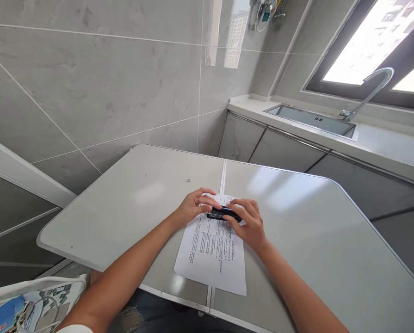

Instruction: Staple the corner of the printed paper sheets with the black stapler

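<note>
A black stapler (224, 212) lies sideways above the upper part of a printed sheet of paper (210, 259). My right hand (250, 222) grips its right end, with the thumb on the near side and the fingers over the top. At the other end, the curled fingers and thumb of my left hand (194, 207) hold the stapler's left tip. Both hands partly cover the stapler and the top of the sheet. Whether the stapler touches the paper I cannot tell.
The sheet rests on a pale folding table (151, 194) with a metal seam down its middle. A tiny grey piece (188, 180) lies beyond my left hand. A white basket (78, 282) with assorted items stands lower left. Behind are a tiled wall and a counter with a sink (311, 121).
</note>
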Tool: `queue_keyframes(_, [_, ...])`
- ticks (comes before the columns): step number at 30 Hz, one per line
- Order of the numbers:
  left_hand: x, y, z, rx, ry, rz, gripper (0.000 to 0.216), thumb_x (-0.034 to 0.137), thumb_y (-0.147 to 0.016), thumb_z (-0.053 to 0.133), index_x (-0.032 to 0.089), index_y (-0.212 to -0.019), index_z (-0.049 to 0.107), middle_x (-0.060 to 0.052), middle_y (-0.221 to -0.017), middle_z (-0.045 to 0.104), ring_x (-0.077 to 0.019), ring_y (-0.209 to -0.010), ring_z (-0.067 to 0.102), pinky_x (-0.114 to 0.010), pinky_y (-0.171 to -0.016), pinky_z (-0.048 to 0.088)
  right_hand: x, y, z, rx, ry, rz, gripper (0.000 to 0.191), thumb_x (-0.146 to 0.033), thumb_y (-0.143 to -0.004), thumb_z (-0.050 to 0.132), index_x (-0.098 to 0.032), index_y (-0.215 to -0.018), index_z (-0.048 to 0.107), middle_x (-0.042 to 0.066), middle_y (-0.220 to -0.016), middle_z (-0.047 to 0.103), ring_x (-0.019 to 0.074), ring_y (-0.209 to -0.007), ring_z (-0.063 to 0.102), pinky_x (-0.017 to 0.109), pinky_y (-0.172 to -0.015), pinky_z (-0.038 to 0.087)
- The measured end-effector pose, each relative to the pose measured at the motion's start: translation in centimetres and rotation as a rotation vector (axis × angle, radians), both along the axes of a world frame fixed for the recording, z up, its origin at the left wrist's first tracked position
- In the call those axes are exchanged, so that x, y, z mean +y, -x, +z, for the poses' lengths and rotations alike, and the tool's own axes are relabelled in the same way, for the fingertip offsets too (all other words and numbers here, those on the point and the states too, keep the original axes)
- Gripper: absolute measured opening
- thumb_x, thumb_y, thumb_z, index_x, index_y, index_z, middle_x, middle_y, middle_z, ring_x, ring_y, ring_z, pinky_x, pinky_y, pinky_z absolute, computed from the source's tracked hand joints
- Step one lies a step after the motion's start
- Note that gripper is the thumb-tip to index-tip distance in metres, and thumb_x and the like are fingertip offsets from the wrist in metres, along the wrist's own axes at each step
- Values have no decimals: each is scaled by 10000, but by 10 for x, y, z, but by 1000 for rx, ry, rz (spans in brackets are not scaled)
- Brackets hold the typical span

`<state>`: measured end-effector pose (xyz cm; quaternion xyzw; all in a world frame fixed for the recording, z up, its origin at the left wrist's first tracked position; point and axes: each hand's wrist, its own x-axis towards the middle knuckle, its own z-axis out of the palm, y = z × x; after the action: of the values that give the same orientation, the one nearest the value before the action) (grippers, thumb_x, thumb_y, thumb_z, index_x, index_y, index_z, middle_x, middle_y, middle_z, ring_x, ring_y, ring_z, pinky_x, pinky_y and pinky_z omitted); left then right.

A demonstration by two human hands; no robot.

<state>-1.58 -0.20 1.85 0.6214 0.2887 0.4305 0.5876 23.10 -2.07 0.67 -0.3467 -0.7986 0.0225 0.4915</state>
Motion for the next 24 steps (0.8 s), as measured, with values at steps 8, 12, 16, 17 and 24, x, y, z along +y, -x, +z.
queue_keyframes(8, [-13, -8, 3, 283, -238, -115, 260, 387, -952, 710, 199, -1130, 696, -49, -953, 766, -213, -964, 706, -346, -916, 519, -24, 30, 1, -93, -290, 165, 495, -12, -918, 669, -241, -1357, 653, 51, -1062, 793, 209, -887, 672, 383, -756, 547])
queue_keyframes(12, [-15, -10, 6, 261, -256, -138, 295, 410, -960, 704, 202, -1168, 684, -44, -886, 777, -226, -984, 722, -362, -952, 510, -26, 29, 2, -51, -314, 169, 525, -15, -920, 655, -220, -1402, 623, 47, -985, 798, 203, -863, 696, 373, -743, 563])
queue_keyframes(16, [-13, -9, 6, 229, -293, -63, 369, 445, -923, 747, 212, -1195, 658, -59, -934, 795, -244, -1028, 722, -385, -987, 508, -17, 17, 3, 23, -245, 112, 411, -55, -924, 658, -283, -1264, 692, 22, -968, 797, 196, -811, 706, 376, -732, 554])
queue_keyframes(17, [-10, -6, 4, 238, -304, 25, 330, 444, -958, 699, 216, -1190, 648, -55, -924, 794, -234, -996, 726, -388, -982, 512, -10, 9, 2, 73, -198, 59, 333, -80, -924, 671, -286, -1182, 717, 19, -952, 793, 196, -802, 703, 378, -740, 552])
queue_keyframes(24, [42, 46, -30, 893, -521, 626, 269, 295, -1033, 471, 196, -1167, 683, -109, -1194, 732, -262, -1112, 666, -462, -1057, 473, 53, -87, -24, 124, 437, -484, 253, -470, -870, 696, -241, -764, 714, 40, -795, 742, 232, -725, 643, 394, -747, 488])
